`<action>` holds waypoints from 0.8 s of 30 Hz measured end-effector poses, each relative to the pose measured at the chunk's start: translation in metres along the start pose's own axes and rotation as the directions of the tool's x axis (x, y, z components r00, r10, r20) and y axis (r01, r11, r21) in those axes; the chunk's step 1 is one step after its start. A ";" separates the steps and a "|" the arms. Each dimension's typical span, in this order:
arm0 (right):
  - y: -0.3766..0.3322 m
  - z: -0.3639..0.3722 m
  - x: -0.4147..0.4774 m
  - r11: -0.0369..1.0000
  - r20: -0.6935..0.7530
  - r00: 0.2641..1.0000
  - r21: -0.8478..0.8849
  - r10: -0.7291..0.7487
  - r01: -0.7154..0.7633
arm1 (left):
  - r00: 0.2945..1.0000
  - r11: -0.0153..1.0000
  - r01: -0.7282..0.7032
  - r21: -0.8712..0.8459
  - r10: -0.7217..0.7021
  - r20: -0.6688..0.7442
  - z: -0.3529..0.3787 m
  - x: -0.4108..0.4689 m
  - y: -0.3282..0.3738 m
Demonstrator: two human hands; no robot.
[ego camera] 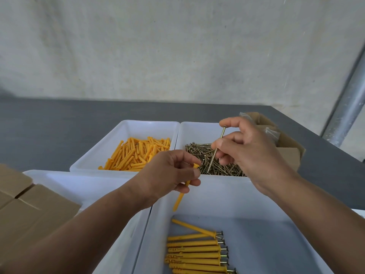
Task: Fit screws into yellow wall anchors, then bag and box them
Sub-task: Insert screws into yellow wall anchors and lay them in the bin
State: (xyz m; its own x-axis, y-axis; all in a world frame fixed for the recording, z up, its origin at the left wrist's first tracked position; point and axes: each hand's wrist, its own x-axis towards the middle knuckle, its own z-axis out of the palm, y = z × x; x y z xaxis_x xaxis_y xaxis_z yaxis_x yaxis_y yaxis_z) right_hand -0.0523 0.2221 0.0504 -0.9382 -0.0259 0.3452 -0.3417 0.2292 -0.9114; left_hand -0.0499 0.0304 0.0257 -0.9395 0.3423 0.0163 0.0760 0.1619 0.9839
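Above the grey surface point(49, 135), the right hand point(252, 151) pinched a screw point(213, 160) slanting down-left toward the collar of an anchor point(179, 198) pinched by the left hand point(167, 175).

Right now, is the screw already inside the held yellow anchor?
No, the right hand pinches the screw apart from the anchor in the left hand.

A dark grey table point(59, 125) carries everything. Beyond the left hand point(167, 173) sits the bin of yellow anchors point(138, 124). The bin of screws point(197, 131) stands beside it, under the right hand point(250, 151). Nearer than both hands stands the bin of fitted anchors point(217, 196), with another white bin point(79, 182) under the left forearm. Closed cardboard boxes point(29, 210) lie left of that hand, and an open cardboard box point(288, 153) just beyond the right hand.
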 end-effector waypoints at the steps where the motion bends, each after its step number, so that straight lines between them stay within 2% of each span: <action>1: 0.000 0.000 0.000 1.000 -0.011 1.000 0.004 -0.006 0.006 | 1.000 1.000 -0.002 0.014 0.002 0.002 0.000 0.000 0.000; 8: 0.000 0.002 0.002 1.000 -0.068 0.997 0.014 -0.022 0.023 | 0.999 0.996 -0.011 0.084 0.007 0.040 0.002 0.000 -0.002; 24: 0.009 0.006 -0.001 0.995 0.035 0.999 -0.098 0.025 -0.022 | 1.000 0.997 -0.004 0.076 0.003 0.009 0.002 0.001 -0.002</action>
State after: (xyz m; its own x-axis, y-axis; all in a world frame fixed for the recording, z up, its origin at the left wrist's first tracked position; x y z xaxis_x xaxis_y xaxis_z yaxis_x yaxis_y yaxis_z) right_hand -0.0545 0.2180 0.0404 -0.9478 -0.0537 0.3142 -0.3142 0.3239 -0.8924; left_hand -0.0500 0.0318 0.0234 -0.9361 0.3514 0.0176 0.1047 0.2306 0.9674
